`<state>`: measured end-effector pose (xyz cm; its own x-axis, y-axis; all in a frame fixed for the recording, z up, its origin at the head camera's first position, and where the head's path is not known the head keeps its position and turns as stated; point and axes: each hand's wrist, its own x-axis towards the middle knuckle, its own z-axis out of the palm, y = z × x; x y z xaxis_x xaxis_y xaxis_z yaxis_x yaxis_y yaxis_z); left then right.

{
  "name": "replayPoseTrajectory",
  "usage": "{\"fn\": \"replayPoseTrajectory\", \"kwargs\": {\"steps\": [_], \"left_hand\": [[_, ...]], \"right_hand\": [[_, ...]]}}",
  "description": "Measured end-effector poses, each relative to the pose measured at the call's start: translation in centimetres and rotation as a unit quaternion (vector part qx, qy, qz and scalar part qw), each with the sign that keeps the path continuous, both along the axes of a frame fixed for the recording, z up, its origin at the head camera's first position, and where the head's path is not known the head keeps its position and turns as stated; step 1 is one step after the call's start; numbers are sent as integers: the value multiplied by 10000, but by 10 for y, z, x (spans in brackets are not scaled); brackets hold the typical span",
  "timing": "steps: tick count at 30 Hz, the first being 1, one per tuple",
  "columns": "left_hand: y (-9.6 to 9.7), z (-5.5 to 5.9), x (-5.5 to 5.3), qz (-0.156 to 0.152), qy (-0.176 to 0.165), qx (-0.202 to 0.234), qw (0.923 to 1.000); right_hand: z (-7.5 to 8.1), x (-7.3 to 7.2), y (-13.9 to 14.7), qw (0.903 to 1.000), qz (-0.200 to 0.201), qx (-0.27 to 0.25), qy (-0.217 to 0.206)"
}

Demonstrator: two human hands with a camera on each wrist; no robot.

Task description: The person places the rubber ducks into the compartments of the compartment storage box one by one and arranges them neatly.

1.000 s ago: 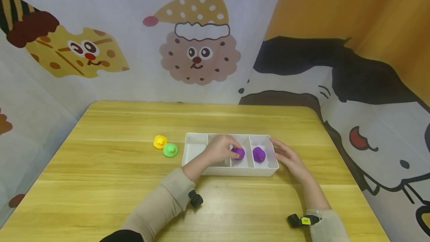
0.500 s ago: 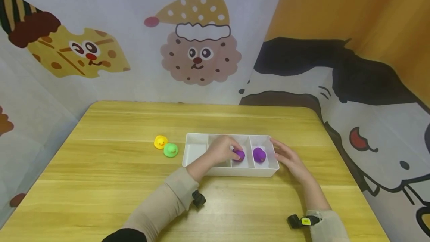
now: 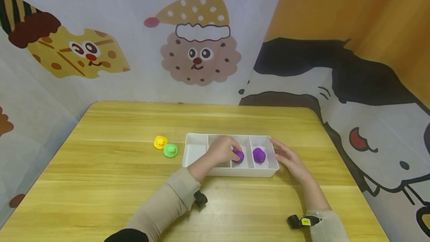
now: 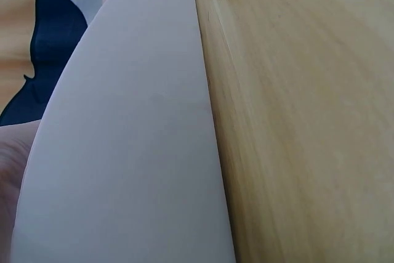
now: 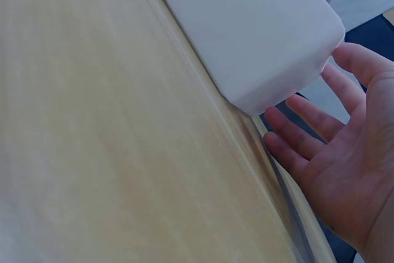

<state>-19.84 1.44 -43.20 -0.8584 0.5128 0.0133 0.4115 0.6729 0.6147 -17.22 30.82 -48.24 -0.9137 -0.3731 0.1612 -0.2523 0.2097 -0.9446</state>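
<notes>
A white divided box (image 3: pixel 238 172) lies lengthwise across the table. My left hand (image 3: pixel 220 149) reaches into its second compartment from the right, thumb and fingers pinching a purple rubber duck (image 3: pixel 239 156), partly hidden by them. Another purple rubber duck (image 3: pixel 259 155) sits in the rightmost compartment. At the box's right end is my right hand (image 3: pixel 291 162); its fingers are spread and relaxed, fingertips right at the end wall, as the right wrist view also shows. The box's long side wall (image 4: pixel 132 127) fills much of the left wrist view and hides most of the left hand.
A yellow rubber duck (image 3: pixel 160 142) and a green rubber duck (image 3: pixel 170 150) stand side by side on the wooden table (image 3: pixel 111 182), left of the box. Behind the table hangs a cartoon-printed cloth (image 3: pixel 134 89).
My left hand has sunk slightly with the purple duck, now a little lower in the compartment. The right hand stays at the box's end.
</notes>
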Motion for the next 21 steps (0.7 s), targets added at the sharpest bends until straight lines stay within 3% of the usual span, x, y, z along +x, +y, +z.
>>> {"fn": "replayPoseTrajectory", "kwargs": {"steps": [11, 21], "left_hand": [[-4, -2, 2, 109, -103, 489, 9987], [-14, 13, 15, 133, -125, 1047, 9943]], "right_hand": [[0, 1, 0, 9998, -142, 34, -95], [1, 2, -1, 9998, -132, 64, -136]]}}
